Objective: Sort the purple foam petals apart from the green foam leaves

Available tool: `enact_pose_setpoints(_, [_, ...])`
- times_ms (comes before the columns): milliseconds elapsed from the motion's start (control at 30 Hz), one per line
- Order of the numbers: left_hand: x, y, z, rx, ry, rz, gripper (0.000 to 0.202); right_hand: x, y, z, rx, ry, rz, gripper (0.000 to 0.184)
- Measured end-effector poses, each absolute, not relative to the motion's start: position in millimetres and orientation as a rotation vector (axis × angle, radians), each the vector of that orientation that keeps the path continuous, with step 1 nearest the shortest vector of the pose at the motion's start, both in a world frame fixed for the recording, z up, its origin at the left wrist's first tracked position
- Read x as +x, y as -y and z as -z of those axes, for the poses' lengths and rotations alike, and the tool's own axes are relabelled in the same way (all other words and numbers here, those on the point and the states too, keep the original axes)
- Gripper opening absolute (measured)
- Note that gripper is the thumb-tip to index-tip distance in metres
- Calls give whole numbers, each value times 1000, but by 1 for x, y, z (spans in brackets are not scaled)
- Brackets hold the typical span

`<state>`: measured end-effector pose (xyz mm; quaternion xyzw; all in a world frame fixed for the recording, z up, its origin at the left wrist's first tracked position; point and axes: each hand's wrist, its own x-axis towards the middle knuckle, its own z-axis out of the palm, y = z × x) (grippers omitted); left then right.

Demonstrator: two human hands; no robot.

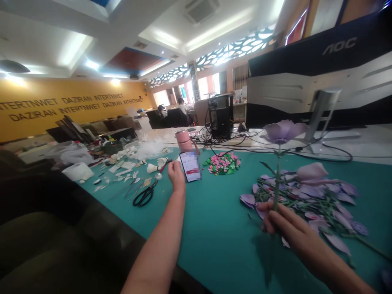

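Note:
My right hand (283, 223) grips the green stem of an upright artificial purple flower (283, 131), whose bloom stands well above the table. Behind that hand lies a pile of several more purple flowers (318, 192) with green stems. My left hand (176, 173) reaches far forward and touches the left edge of a smartphone (190, 165) that stands propped against a pink bottle (183, 141). The phone's screen shows a timer.
A teal mat (214, 228) covers the table. Black scissors (143, 196) and white scraps lie at the left, a heap of small pink and green pieces (223, 162) sits mid-table. A monitor (321, 81) and cables stand behind. People sit far back.

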<state>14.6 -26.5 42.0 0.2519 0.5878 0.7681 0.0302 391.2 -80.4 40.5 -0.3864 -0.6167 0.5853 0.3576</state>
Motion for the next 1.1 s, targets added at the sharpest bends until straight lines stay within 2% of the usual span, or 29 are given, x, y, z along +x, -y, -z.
enact_pose_setpoints(200, [101, 61, -27, 1533, -1817, -1648, 14, 385, 84, -41, -874, 1238, -1680, 41])
enact_pose_setpoints(400, [133, 82, -1, 1843, -1814, -1073, 5, 392, 72, -47, -872, 1171, -1614, 44])
enact_pose_setpoints(567, [128, 74, 0, 1922, -1851, -943, 14, 399, 55, -45, -888, 1290, -1360, 46])
enact_pose_setpoints(800, [118, 68, 3, 2029, -1877, -837, 18, 415, 33, -45, -909, 1399, -1120, 38])
enact_pose_setpoints(1100, [98, 54, 18, 2134, -1840, -720, 31, 495, 7, -59, -1127, 1536, -759, 34])
